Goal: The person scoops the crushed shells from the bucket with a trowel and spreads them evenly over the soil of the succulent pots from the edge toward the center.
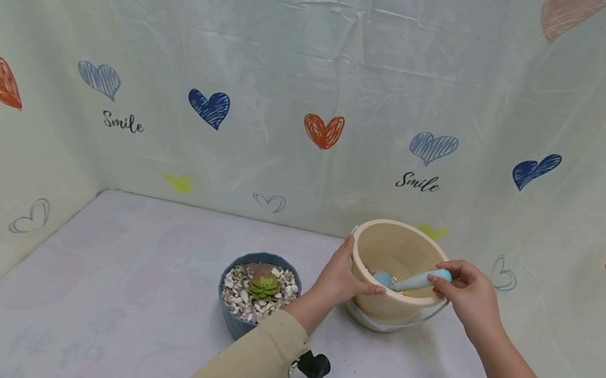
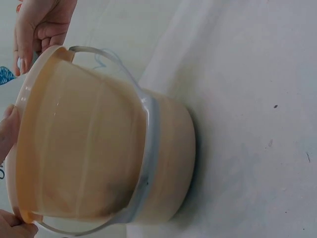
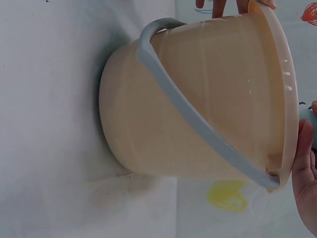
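Note:
A cream plastic bucket (image 1: pixel 388 310) with a pale grey handle (image 3: pixel 190 111) stands at the right of the table. My left hand (image 1: pixel 340 275) grips its left rim, thumb over the near edge and fingers along the outer wall. At the right rim, my right hand (image 1: pixel 469 298) pinches the thick grip of a small light blue shovel (image 1: pixel 417 281) between thumb and fingers. The shovel slants down into the bucket, its wider end among some pebble-like bits. From the left wrist view, the bucket wall (image 2: pixel 94 139) hides the shovel's lower end.
Left of the bucket, close by my left forearm, is a blue-grey pot (image 1: pixel 232 323) of mixed pebbles with a green succulent (image 1: pixel 264 287). A heart-printed curtain (image 1: pixel 259 161) rises behind the white table (image 1: pixel 138 295) and along both sides.

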Demonstrator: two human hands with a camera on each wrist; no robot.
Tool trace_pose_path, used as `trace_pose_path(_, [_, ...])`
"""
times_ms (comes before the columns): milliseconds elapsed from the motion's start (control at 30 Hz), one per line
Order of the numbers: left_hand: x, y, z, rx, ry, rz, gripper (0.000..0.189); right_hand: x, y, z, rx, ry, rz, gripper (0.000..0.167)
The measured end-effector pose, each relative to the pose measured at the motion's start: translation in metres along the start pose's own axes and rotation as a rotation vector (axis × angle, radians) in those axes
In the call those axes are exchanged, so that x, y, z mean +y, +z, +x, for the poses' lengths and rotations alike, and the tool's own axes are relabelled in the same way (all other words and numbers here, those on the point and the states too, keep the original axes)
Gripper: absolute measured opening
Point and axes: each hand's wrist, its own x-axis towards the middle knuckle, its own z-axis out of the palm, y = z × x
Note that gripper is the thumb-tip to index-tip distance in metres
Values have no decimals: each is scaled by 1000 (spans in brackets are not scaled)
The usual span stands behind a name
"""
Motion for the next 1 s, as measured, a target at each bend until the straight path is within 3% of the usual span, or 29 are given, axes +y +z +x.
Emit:
trace_pose_path(267, [0, 1, -1, 1, -12, -3, 120, 1, -3, -8, 85, 40, 144, 41])
trace_pose_path(500, [-1, 0, -2, -4, -14, 21, 121, 9, -4, -23, 168, 42, 443, 21])
trace_pose_path(800, [0, -1, -2, -7, -26, 28, 120, 14, -5, -26, 175, 18, 503, 18])
trace_pose_path(1000, [0, -1, -2, -9, -19, 14, 120, 18, -12, -27, 100, -58, 479, 22])
